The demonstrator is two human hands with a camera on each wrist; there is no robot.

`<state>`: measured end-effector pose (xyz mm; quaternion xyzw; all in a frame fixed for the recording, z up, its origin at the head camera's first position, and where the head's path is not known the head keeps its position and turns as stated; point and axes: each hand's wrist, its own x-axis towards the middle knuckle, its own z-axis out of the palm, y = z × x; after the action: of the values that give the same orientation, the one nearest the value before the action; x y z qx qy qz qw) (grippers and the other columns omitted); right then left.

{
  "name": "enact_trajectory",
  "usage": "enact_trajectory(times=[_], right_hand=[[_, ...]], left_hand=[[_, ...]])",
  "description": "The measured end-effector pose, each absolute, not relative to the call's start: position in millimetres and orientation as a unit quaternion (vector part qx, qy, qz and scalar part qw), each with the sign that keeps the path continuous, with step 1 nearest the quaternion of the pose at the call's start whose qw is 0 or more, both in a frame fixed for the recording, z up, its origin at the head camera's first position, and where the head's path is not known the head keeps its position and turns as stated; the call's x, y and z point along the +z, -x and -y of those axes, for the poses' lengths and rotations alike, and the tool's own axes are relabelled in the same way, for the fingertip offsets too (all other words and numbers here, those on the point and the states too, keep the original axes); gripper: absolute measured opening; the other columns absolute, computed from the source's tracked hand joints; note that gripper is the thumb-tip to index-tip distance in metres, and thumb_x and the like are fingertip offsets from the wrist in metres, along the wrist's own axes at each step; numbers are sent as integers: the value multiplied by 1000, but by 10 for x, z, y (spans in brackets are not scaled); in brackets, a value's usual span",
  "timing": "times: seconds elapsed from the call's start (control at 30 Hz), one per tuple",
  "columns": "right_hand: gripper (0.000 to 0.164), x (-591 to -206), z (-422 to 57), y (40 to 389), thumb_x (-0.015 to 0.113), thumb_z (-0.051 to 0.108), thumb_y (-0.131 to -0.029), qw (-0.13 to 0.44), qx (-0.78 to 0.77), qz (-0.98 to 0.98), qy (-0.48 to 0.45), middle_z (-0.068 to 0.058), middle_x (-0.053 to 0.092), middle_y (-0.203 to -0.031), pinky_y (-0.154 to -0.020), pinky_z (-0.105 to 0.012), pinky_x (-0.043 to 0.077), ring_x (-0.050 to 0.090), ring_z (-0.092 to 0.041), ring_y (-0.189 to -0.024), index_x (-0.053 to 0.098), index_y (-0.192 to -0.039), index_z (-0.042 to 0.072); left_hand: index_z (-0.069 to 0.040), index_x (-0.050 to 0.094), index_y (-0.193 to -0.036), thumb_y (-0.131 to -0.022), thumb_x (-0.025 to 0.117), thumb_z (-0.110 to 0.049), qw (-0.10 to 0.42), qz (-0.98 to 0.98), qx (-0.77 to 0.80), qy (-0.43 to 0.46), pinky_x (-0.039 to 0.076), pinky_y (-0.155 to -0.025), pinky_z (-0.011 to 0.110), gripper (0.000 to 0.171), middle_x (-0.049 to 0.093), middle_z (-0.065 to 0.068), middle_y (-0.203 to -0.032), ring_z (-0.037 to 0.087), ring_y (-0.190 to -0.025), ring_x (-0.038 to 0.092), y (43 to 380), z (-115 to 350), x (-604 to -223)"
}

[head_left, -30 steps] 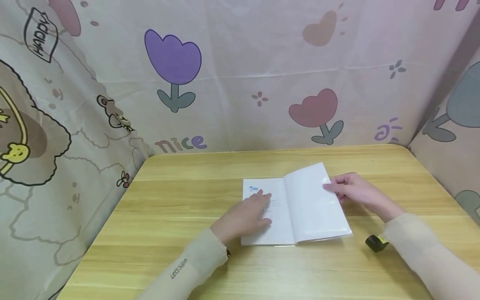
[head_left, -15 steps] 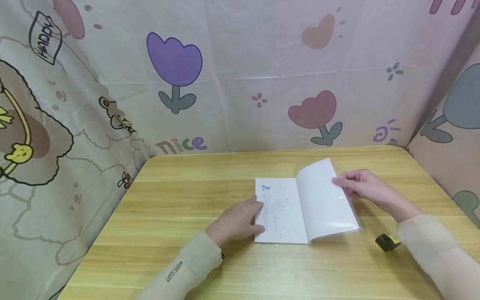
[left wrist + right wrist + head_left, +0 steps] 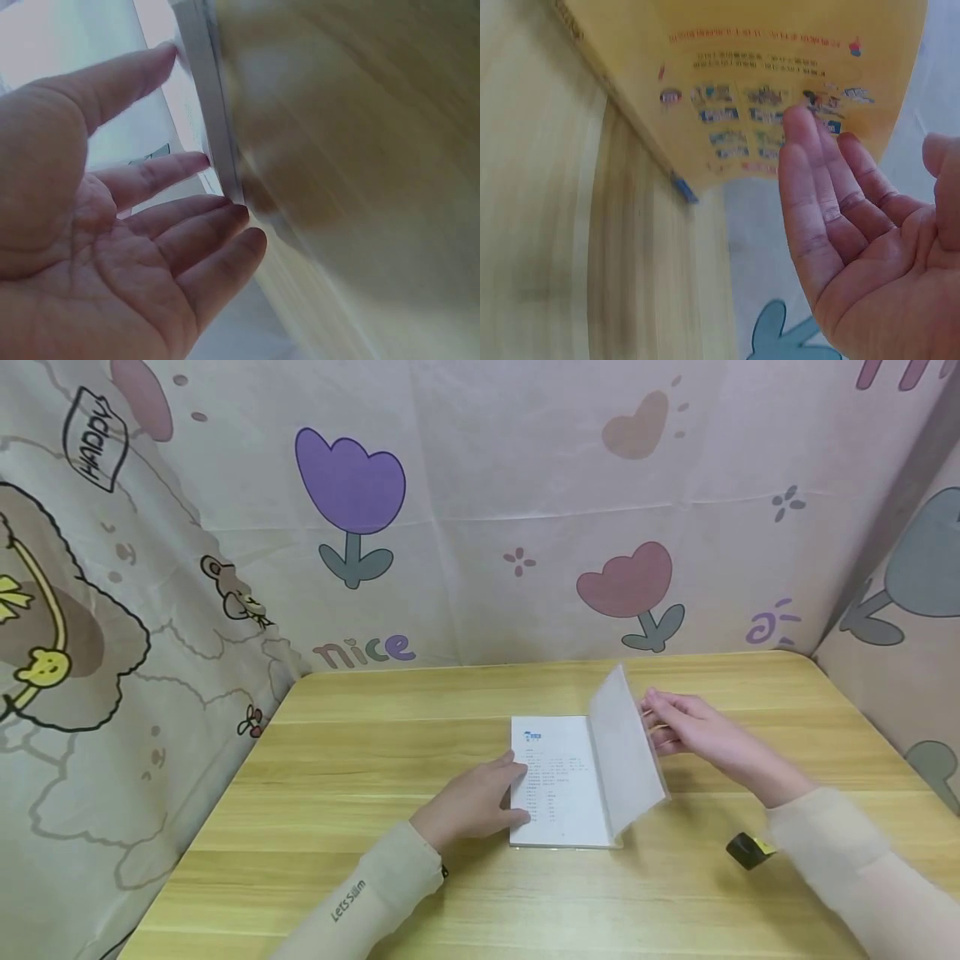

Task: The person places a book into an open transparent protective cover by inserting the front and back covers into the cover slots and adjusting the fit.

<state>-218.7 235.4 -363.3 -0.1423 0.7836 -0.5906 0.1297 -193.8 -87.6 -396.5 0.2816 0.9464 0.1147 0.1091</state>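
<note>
An open book (image 3: 566, 802) lies on the table, its left page printed with small text under a blue heading. My left hand (image 3: 468, 802) rests at the book's left edge, thumb and fingertips touching the page margin; the left wrist view has its fingers (image 3: 217, 262) extended along the page block. The white inner side of the back cover (image 3: 626, 752) stands raised at a steep slant. Behind it is my right hand (image 3: 690, 722), fingers extended against the cover's outer face. That face, a yellow cover (image 3: 742, 45) with small pictures and print, fills the top of the right wrist view.
A small black and yellow object (image 3: 750, 851) lies on the wooden table (image 3: 360, 760) beside the right sleeve, which partly covers it. A patterned cloth (image 3: 480, 460) hangs behind the table and along both sides.
The book slid right, then stayed. My left hand moved from the page to its left edge. The right hand let go of the cover's edge, and the cover swung up more steeply leftward.
</note>
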Motion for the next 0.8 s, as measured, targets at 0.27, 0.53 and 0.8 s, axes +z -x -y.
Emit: enact_trajectory(times=[0.27,0.53,0.8], right_hand=[[35,-3749,-2156,2166,49,23,-103,153,-549,-791,224,-18,61,-114,-86,-49,49,64,-28,-98,53,-122,-6],[24,-3865,-1960,2117,58,21,-98,115,-464,-827,296,-7,65,-112,-84,-39,52,63,-28,-97,62,-116,5],[29,-3937,-1739,2005,59,30,-97,105,-364,-872,309,0,65,-112,-86,-39,50,60,-17,-102,65,-115,8]], left_hand=[[-8,51,-140,-100,51,-35,118,-932,172,-296,29,-107,36,49,34,13,-150,22,-136,33,2022,967,-3988],[-6,40,-147,-102,17,-57,141,-925,243,-257,27,-108,33,72,37,4,-149,16,-135,32,2067,1007,-3997],[-7,35,-150,-101,14,-59,132,-924,269,-238,30,-107,39,74,38,7,-149,23,-134,34,2095,1006,-3980]])
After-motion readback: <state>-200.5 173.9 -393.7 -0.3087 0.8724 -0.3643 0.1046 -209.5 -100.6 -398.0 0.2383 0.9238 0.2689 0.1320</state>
